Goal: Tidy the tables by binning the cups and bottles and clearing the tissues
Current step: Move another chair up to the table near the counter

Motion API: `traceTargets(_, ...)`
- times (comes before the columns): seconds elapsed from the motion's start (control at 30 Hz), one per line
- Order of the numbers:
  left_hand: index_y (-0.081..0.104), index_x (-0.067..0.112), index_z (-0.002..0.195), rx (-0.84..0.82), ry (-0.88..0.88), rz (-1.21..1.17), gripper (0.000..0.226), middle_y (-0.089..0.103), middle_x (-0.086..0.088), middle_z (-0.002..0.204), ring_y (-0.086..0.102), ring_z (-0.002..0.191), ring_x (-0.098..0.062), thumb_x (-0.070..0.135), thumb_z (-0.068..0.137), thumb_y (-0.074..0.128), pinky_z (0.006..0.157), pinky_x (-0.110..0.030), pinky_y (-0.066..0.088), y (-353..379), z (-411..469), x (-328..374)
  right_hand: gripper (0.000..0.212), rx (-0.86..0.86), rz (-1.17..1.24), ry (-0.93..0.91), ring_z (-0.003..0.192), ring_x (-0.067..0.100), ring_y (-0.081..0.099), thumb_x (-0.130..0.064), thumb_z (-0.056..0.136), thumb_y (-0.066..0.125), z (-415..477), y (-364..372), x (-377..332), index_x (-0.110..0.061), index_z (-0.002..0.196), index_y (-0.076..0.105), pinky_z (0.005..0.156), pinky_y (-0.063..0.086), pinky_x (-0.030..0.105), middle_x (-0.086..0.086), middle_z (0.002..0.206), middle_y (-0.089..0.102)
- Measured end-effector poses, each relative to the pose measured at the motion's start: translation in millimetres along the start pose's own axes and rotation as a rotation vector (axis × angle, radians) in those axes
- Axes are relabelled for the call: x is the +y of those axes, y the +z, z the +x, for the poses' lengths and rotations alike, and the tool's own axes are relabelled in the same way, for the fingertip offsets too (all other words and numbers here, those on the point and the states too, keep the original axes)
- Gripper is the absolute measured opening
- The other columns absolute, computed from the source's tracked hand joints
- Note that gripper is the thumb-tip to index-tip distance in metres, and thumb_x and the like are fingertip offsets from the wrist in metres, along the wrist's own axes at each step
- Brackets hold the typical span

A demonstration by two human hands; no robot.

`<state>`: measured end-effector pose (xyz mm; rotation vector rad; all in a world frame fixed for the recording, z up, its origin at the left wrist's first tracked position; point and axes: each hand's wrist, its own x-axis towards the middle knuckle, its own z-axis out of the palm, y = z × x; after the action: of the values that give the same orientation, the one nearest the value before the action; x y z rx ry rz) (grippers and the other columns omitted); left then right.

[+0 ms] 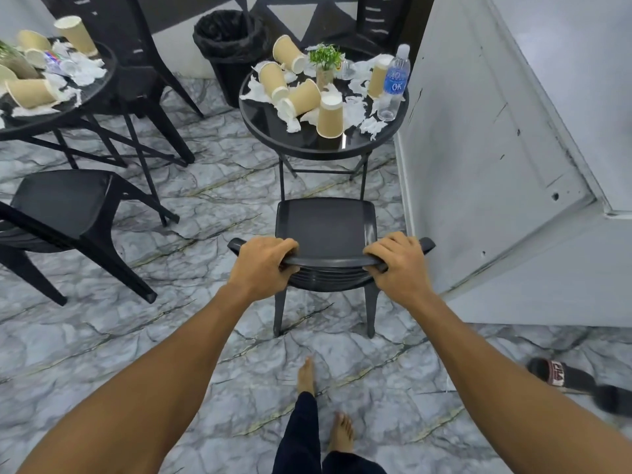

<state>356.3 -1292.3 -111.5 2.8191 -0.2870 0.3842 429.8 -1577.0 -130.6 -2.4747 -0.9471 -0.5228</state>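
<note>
Chair backrest (330, 261) clamped by left grip (261, 266) and right grip (396, 263); paper cups (330, 116), tissues (354, 112) litter round table (307, 142) beyond.

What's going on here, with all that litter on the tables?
A person is gripping the back of a black chair with the left hand and right hand, facing a small round table. That table is littered with paper cups, crumpled tissues and a water bottle around a little plant. A second table on the left is just as cluttered. The black-lined bin stands behind, between them; neither table is cleared yet.
</note>
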Motion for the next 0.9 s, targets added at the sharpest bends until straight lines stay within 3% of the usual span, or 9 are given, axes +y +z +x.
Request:
traceTargets(0.17,0.058,0.020,0.122,0.004,0.130,0.019,0.049,0.066,0.004,0.106,0.056,0.098,-0.022,0.028,0.078,0.078,0.082,-0.039,0.045,8,-12,13,0.043,-0.003,0.047,-0.049,0.099,0.021,0.059,-0.009,0.080,0.072,-16,-2,-9,-0.019,0.121,0.065,0.093,0.039,0.047,-0.002,0.105,0.064)
traceTargets(0.37,0.052,0.019,0.134,0.020,0.175,0.100,0.054,0.064,0.000,0.116,0.058,0.102,-0.026,0.026,0.085,0.072,0.083,-0.042,0.046,16,-15,10,0.048,-0.045,0.051,-0.078,0.102,0.022,0.059,-0.020,0.084,0.073,-19,-3,-5,-0.023,0.130,0.061,0.094,0.037,0.047,-0.001,0.110,0.062)
traceTargets(0.5,0.066,0.020,0.117,0.022,0.053,-0.021,0.050,0.068,0.004,0.105,0.058,0.096,-0.019,0.060,0.088,0.060,0.086,-0.038,0.044,6,-12,20,0.047,-0.022,0.185,0.022,0.100,0.013,0.057,-0.058,0.082,0.069,-15,-9,-13,-0.028,0.117,0.069,0.095,0.034,0.042,-0.008,0.106,0.064)
traceTargets(0.63,0.072,0.028,0.095,-0.053,-0.134,-0.116,0.059,0.066,0.014,0.084,0.060,0.083,-0.011,0.074,0.093,0.035,0.081,-0.038,0.045,-6,4,34,0.045,-0.037,0.259,0.206,0.098,0.008,0.057,-0.070,0.088,0.051,-4,-12,-21,-0.033,0.102,0.071,0.098,0.032,0.038,-0.018,0.099,0.065)
traceTargets(0.7,0.070,0.035,0.090,-0.062,-0.235,-0.096,0.058,0.061,0.018,0.082,0.055,0.089,-0.008,0.081,0.089,0.034,0.096,-0.043,0.039,-8,0,33,0.047,-0.061,0.235,0.243,0.094,0.007,0.055,-0.075,0.087,0.047,-2,-14,-21,-0.034,0.095,0.070,0.098,0.032,0.035,-0.020,0.092,0.064)
traceTargets(0.77,0.066,0.038,0.083,-0.063,-0.384,-0.071,0.060,0.057,0.019,0.085,0.049,0.098,-0.007,0.090,0.079,0.037,0.113,-0.050,0.019,-9,-6,32,0.053,-0.100,0.194,0.298,0.091,0.004,0.053,-0.084,0.080,0.048,0,-20,-16,-0.036,0.087,0.069,0.103,0.032,0.037,-0.021,0.085,0.062)
traceTargets(0.83,0.062,0.036,0.074,-0.060,-0.445,-0.095,0.060,0.056,0.018,0.081,0.048,0.097,-0.008,0.093,0.074,0.042,0.115,-0.055,0.011,-9,-7,31,0.062,-0.146,0.165,0.379,0.093,0.003,0.052,-0.093,0.069,0.048,3,-24,-9,-0.036,0.080,0.069,0.112,0.026,0.042,-0.021,0.082,0.061)
traceTargets(0.9,0.062,0.033,0.067,-0.057,-0.448,-0.160,0.061,0.057,0.015,0.072,0.052,0.090,-0.006,0.092,0.073,0.047,0.112,-0.059,0.014,-10,-2,29,0.067,-0.184,0.152,0.426,0.098,0.004,0.051,-0.098,0.062,0.047,6,-26,-6,-0.036,0.078,0.068,0.116,0.020,0.048,-0.021,0.083,0.060)
